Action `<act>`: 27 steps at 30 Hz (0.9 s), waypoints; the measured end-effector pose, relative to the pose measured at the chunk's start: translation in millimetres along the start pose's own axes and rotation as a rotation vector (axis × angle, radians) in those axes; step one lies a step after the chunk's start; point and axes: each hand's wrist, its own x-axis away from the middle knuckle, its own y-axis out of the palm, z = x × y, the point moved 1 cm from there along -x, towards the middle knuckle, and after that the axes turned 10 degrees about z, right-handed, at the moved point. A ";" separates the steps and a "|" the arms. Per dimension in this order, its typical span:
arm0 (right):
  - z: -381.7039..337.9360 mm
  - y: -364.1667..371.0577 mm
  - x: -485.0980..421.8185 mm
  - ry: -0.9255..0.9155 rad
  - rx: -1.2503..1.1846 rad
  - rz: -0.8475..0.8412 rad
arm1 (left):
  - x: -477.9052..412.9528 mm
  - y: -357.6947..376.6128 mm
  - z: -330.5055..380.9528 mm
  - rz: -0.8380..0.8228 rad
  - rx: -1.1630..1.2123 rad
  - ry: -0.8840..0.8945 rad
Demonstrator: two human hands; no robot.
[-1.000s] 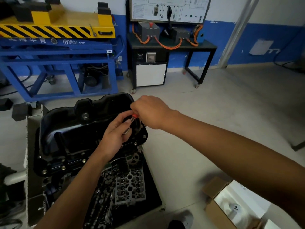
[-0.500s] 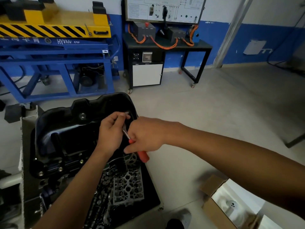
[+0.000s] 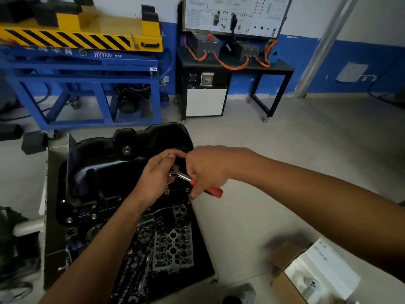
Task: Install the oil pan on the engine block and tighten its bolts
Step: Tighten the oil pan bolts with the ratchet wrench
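the glossy black pressed-steel oil pan (image 3: 105, 172) sits upturned on top of the dark engine block (image 3: 87, 218), flange down against it, just in front of the person and a little to their left. small silvery bolts (image 3: 69, 220) show along the near edge of the flange. at the pan's right-hand end both hands meet over one fastener. the left hand (image 3: 157, 178) has its fingers curled round the head of a chrome-headed, red-handled ratchet wrench (image 3: 182, 176). the right hand (image 3: 206, 170) is wrapped round the red grip, whose end pokes out past the palm. the socket and the bolt under it are hidden by the left hand, so i can't tell how far that bolt is seated.

from where i stand this looks like tightening at that corner. to do it well, i'd hold the head square over the bolt with the left hand so the socket doesn't tip off. i'd swing the handle in short arcs, since the pan wall stands just beside the tool. better to snug each bolt lightly and work crosswise round the flange before the final pull, so the pan beds evenly. thin flange, small bolts: easy force, i'd say.

below the block a grey cast-aluminium part (image 3: 173, 249) lies on a black tray (image 3: 202, 255), and an open cardboard box (image 3: 282, 279) stands on the floor to the right.
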 end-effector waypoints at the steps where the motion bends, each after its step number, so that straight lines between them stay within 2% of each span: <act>1: 3.4 -2.0 -1.5 0.024 0.087 0.056 | 0.3 0.5 -0.1 -0.006 -0.004 0.006; 6: 11.8 -1.9 -11.5 0.080 0.264 0.425 | 3.9 10.9 1.8 -0.138 -0.082 -0.016; 8: 14.0 3.3 -14.8 0.077 0.251 0.480 | 5.8 15.7 4.9 -0.211 -0.118 -0.024; 11: 21.4 8.8 -14.9 0.069 0.220 0.494 | 7.8 17.2 9.2 -0.224 -0.084 -0.049; 13: 26.4 9.1 -10.2 0.067 0.209 0.484 | 9.6 17.1 7.1 -0.189 -0.088 -0.017; 16: 29.5 7.7 1.0 0.066 0.177 0.401 | 11.2 16.5 1.5 -0.022 -0.049 0.014; 20: 11.3 9.4 15.2 -0.004 -0.140 0.103 | 4.7 12.6 -2.4 0.174 -0.022 0.064; 22: -2.6 13.2 15.8 -0.047 -0.258 0.060 | 1.2 10.6 -5.5 0.196 -0.049 0.090; 24: -12.4 16.5 12.7 -0.088 -0.319 0.089 | -0.3 9.8 -6.3 0.210 -0.071 0.115; 27: -14.9 15.7 10.0 -0.075 -0.392 0.070 | -1.3 6.8 -4.3 0.170 -0.046 0.102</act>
